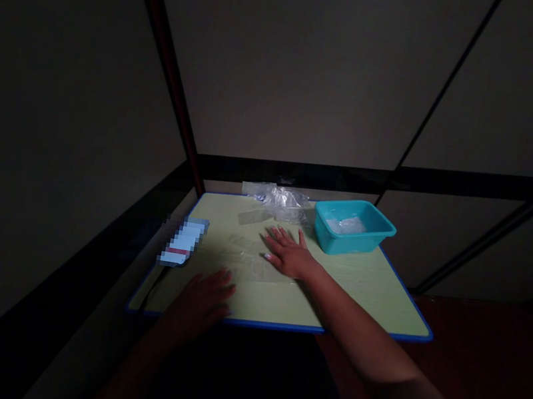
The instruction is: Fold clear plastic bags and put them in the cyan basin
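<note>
A clear plastic bag lies flat on the small table, its outline faint against the pale top. My right hand rests over the bag's far right part, fingers spread and pointing left. Close to the table's front edge, my left hand is in shadow, its fingers stretched out near the bag's left side with nothing in them. Behind my right hand lies another flat clear piece, in front of a crumpled heap of clear plastic bags.
A turquoise basin with clear plastic inside stands at the back right of the table. A blurred-out, lit phone-like object is at the left edge. Wall panels rise behind and on the left.
</note>
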The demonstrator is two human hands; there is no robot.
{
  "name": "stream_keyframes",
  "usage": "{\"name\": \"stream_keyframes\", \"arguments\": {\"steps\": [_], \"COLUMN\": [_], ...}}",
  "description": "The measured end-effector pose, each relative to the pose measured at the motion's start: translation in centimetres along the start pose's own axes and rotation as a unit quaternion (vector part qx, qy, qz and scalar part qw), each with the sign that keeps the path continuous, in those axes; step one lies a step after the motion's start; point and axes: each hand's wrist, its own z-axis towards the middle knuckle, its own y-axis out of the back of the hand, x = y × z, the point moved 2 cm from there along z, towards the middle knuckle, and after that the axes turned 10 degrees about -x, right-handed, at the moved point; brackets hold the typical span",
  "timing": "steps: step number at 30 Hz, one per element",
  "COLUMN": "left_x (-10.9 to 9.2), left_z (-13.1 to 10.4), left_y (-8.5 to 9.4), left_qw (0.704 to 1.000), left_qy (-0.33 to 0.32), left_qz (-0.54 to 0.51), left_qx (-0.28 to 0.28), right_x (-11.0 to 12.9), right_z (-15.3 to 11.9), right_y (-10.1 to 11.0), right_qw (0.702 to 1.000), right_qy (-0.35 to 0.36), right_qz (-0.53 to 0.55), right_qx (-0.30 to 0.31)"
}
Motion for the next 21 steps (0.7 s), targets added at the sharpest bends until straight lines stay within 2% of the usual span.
{"name": "stream_keyframes", "arguments": {"steps": [4,9,17,21], "left_x": [0.4,1.0,1.6,2.0], "left_z": [-1.9,-1.9,-2.2,-2.7], "left_y": [0.2,-0.8,-0.9,-0.4], "left_qw": [0.999,0.998,0.995,0.994], "left_qy": [0.002,0.010,0.009,0.013], "left_qz": [0.005,0.009,-0.023,-0.030], "left_qx": [-0.032,-0.066,-0.100,-0.104], "right_x": [2.0,3.8,3.7,3.5], "right_z": [-0.2,0.2,-0.2,-0.4], "right_y": [-0.4,-1.6,-2.7,-1.7], "right_qw": [0.998,0.990,0.979,0.980], "right_qy": [0.050,0.100,0.149,0.149], "right_qz": [0.040,0.083,0.131,0.132], "right_qx": [0.027,0.050,0.036,0.011]}}
